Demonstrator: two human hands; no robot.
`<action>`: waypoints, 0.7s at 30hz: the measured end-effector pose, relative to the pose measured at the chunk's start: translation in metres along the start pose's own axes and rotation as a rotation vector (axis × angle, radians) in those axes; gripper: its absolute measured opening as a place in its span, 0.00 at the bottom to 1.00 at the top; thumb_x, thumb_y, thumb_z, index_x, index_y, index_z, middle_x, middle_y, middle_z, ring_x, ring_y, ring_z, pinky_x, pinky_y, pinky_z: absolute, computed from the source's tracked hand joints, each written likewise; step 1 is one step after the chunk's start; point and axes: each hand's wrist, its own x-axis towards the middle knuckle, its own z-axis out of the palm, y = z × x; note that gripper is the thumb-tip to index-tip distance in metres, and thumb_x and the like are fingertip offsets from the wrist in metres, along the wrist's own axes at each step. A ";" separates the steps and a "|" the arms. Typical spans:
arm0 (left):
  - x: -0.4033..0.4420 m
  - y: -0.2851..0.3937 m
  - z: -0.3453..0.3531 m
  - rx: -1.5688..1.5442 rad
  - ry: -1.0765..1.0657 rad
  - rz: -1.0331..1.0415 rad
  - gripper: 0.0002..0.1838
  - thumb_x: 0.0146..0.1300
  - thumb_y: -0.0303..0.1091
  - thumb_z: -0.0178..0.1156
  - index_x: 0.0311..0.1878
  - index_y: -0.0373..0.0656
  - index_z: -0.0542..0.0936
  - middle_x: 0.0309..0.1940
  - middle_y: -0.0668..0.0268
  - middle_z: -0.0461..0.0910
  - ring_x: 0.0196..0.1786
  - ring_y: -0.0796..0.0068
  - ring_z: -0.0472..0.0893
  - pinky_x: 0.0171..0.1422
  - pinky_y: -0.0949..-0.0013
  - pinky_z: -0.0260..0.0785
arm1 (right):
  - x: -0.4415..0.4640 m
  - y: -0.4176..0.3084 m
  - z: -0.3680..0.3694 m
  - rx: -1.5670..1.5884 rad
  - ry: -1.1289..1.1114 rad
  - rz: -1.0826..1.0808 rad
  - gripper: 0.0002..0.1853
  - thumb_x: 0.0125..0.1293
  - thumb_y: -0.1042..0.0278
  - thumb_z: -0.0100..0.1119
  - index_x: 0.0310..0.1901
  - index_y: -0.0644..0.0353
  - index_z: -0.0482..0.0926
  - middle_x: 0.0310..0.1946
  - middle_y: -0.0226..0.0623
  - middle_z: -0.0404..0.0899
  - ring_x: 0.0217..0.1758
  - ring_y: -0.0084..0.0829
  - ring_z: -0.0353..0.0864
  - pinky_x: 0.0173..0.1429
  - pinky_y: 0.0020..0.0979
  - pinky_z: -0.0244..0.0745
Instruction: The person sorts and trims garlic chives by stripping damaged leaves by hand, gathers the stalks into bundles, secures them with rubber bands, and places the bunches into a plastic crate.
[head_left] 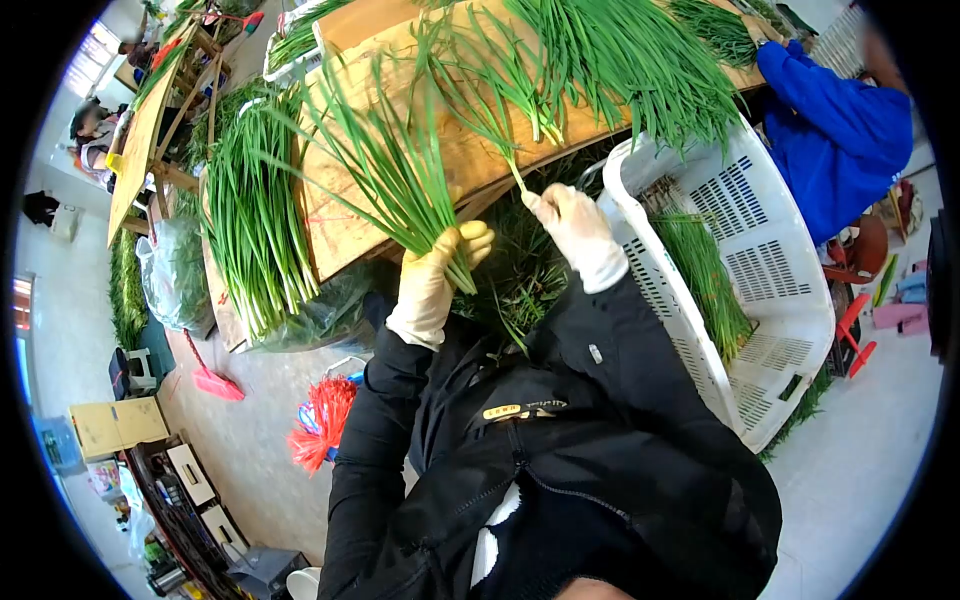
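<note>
Head view: two gloved hands are held apart but near each other, just off the near edge of the wooden tabletop point(335, 245). A bunch of green stalks point(410, 180) is clasped near its base by the left hand point(440, 262), the fingers being wrapped around it. Its long axis is slanted away from the body and to the left; the leaves are fanned out over the tabletop, and the pale cut ends are pointed back toward the body, just below the glove. A thin stalk point(496, 137) is pinched at its pale base by the right hand point(575, 228); whether more than one is held cannot be told. It too is slanted away and leftward, so the two axes are roughly aligned.

The key relation is judged to be between the two bases: the bunch's is placed to the left of the thin stalk's and somewhat closer to the body, with only a small gap left between the gloves. Beyond the right hand, a small loose cluster point(540, 112) is laid on the tabletop, nearer to that hand than to the left. A larger pile point(255, 220) is spread on the left hand's side, and the white crate point(775, 352) is stood just beside the right forearm.
</note>
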 end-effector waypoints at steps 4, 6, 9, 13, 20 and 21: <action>0.010 -0.001 -0.003 -0.172 0.017 -0.197 0.23 0.58 0.39 0.60 0.51 0.34 0.71 0.21 0.73 0.68 0.22 0.84 0.66 0.26 0.82 0.61 | 0.027 0.011 0.024 0.987 -0.326 0.210 0.13 0.65 0.61 0.50 0.30 0.61 0.77 0.20 0.25 0.75 0.19 0.14 0.67 0.23 0.17 0.61; 0.010 -0.002 -0.012 -0.207 0.086 -0.228 0.23 0.58 0.40 0.60 0.51 0.33 0.71 0.21 0.73 0.67 0.22 0.87 0.65 0.24 0.84 0.59 | 0.008 -0.002 0.010 1.193 -0.444 0.292 0.14 0.65 0.58 0.49 0.33 0.60 0.77 0.20 0.23 0.74 0.18 0.12 0.63 0.22 0.14 0.57; 0.010 0.005 -0.010 -0.214 0.089 -0.210 0.21 0.60 0.39 0.57 0.52 0.35 0.69 0.30 0.73 0.71 0.20 0.90 0.63 0.23 0.87 0.59 | -0.033 -0.027 0.004 1.214 -0.489 0.078 0.14 0.67 0.59 0.46 0.34 0.60 0.77 0.19 0.24 0.73 0.18 0.12 0.64 0.23 0.14 0.58; 0.017 0.003 -0.014 -0.235 0.024 -0.218 0.23 0.60 0.34 0.55 0.57 0.35 0.65 0.51 0.61 0.73 0.20 0.92 0.65 0.21 0.90 0.58 | -0.067 -0.030 0.014 1.124 -0.638 0.027 0.14 0.66 0.58 0.48 0.31 0.59 0.75 0.20 0.26 0.75 0.22 0.15 0.71 0.27 0.16 0.64; 0.008 0.000 0.008 -0.075 0.048 -0.215 0.18 0.56 0.27 0.58 0.50 0.34 0.71 0.42 0.59 0.79 0.18 0.89 0.66 0.20 0.87 0.58 | -0.042 -0.024 0.025 1.160 -0.519 0.112 0.11 0.63 0.58 0.53 0.35 0.58 0.74 0.23 0.24 0.73 0.24 0.14 0.69 0.26 0.15 0.60; 0.008 -0.003 0.007 -0.089 0.032 -0.204 0.18 0.56 0.28 0.58 0.50 0.34 0.72 0.42 0.59 0.79 0.18 0.89 0.67 0.21 0.87 0.59 | -0.039 -0.028 0.024 1.122 -0.566 0.169 0.10 0.62 0.61 0.55 0.31 0.59 0.74 0.21 0.25 0.72 0.23 0.15 0.68 0.26 0.17 0.61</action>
